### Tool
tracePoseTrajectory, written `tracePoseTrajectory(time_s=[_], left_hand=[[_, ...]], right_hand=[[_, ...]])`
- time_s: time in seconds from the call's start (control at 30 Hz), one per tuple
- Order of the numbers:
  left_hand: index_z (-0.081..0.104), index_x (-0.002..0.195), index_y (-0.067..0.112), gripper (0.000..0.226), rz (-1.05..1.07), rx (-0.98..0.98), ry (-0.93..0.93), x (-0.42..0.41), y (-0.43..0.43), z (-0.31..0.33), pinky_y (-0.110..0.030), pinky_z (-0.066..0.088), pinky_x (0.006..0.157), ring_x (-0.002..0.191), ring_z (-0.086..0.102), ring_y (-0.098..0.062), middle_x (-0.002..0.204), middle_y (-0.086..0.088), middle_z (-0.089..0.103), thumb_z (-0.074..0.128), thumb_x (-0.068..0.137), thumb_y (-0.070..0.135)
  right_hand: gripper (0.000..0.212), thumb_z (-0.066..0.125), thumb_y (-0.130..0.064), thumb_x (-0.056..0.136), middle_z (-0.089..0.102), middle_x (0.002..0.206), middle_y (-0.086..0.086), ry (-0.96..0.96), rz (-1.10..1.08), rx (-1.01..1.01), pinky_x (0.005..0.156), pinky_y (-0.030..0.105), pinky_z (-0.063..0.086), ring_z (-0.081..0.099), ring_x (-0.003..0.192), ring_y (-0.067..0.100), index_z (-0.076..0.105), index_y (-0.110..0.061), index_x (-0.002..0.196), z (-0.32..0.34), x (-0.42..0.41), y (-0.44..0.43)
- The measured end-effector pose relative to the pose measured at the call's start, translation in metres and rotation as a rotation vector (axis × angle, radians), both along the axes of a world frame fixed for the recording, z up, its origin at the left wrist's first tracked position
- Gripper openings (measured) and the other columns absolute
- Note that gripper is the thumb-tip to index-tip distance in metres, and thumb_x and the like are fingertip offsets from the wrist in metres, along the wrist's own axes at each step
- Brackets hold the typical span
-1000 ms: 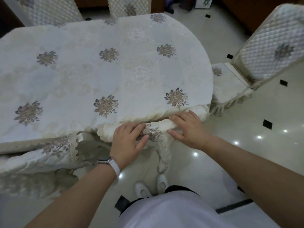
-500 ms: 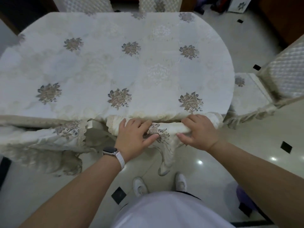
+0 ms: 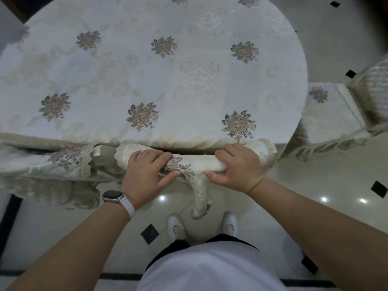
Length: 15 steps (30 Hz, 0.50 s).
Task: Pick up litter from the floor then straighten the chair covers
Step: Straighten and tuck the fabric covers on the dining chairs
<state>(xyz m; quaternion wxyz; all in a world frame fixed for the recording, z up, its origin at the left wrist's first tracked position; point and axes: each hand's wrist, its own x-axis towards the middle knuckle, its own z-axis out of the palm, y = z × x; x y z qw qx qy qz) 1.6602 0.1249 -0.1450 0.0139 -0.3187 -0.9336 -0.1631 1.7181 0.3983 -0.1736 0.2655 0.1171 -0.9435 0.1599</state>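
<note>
Head view, looking down. The cloth-covered table (image 3: 147,70) fills the upper field. Just beside its near edge lies the chair cover (image 3: 201,164) on the top rail of a chair tucked under the table. The covered rail's long axis runs left to right, parallel to that edge and square to the person's stance. Both hands grasp it from above, fingers curled over the far side and thumbs pressed on the near side: the left hand (image 3: 144,173) towards the left end, the right hand (image 3: 239,166) towards the right end, at about equal reach. Between them a loose fold (image 3: 201,198) hangs towards the floor, so the straightening probably calls for an even pull by both hands.
</note>
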Motion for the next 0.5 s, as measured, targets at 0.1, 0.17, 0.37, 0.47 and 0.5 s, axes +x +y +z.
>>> tracePoseTrajectory(time_s=[0.1, 0.17, 0.37, 0.47, 0.5], left_hand=[[0.065, 0.113, 0.021, 0.059, -0.004, -0.018, 0.028, 0.000, -0.005, 0.000, -0.045, 0.039, 0.095, 0.101, 0.059, -0.021, 0.106, 0.002, 0.065, 0.036, 0.092, 0.068], [0.065, 0.113, 0.020, 0.059, -0.006, -0.022, 0.045, -0.001, -0.008, -0.001, -0.044, 0.040, 0.093, 0.100, 0.059, -0.022, 0.105, 0.002, 0.065, 0.036, 0.092, 0.068], [0.066, 0.110, 0.020, 0.054, -0.032, -0.019, 0.098, -0.008, -0.027, -0.001, -0.043, 0.042, 0.090, 0.097, 0.060, -0.023, 0.103, 0.002, 0.066, 0.041, 0.093, 0.064], [0.066, 0.110, 0.019, 0.054, -0.037, -0.007, 0.116, -0.013, -0.039, -0.001, -0.042, 0.041, 0.090, 0.098, 0.059, -0.020, 0.103, 0.002, 0.066, 0.041, 0.093, 0.064], [0.067, 0.110, 0.019, 0.054, -0.034, 0.001, 0.117, -0.015, -0.041, 0.000, -0.041, 0.040, 0.090, 0.098, 0.058, -0.020, 0.103, 0.002, 0.066, 0.041, 0.093, 0.064]], right_hand=[[0.055, 0.055, -0.066, 0.081, 0.059, 0.074, 0.003, 0.025, 0.012, -0.013, 0.054, 0.034, 0.045, 0.054, 0.064, 0.025, 0.065, -0.012, 0.075, 0.000, -0.002, -0.004], [0.055, 0.056, -0.066, 0.081, 0.058, 0.073, 0.002, 0.034, 0.012, -0.013, 0.053, 0.034, 0.044, 0.053, 0.064, 0.023, 0.065, -0.012, 0.074, -0.001, -0.004, -0.008], [0.054, 0.057, -0.066, 0.081, 0.059, 0.072, 0.001, 0.027, -0.011, 0.001, 0.056, 0.032, 0.041, 0.054, 0.065, 0.023, 0.065, -0.014, 0.075, -0.004, -0.007, -0.025], [0.054, 0.056, -0.066, 0.081, 0.060, 0.072, 0.001, 0.025, -0.019, -0.010, 0.057, 0.031, 0.040, 0.055, 0.064, 0.023, 0.065, -0.014, 0.075, -0.004, -0.010, -0.038], [0.054, 0.055, -0.066, 0.082, 0.060, 0.072, 0.001, 0.025, -0.023, -0.010, 0.056, 0.031, 0.040, 0.055, 0.064, 0.024, 0.065, -0.014, 0.075, -0.004, -0.012, -0.041]])
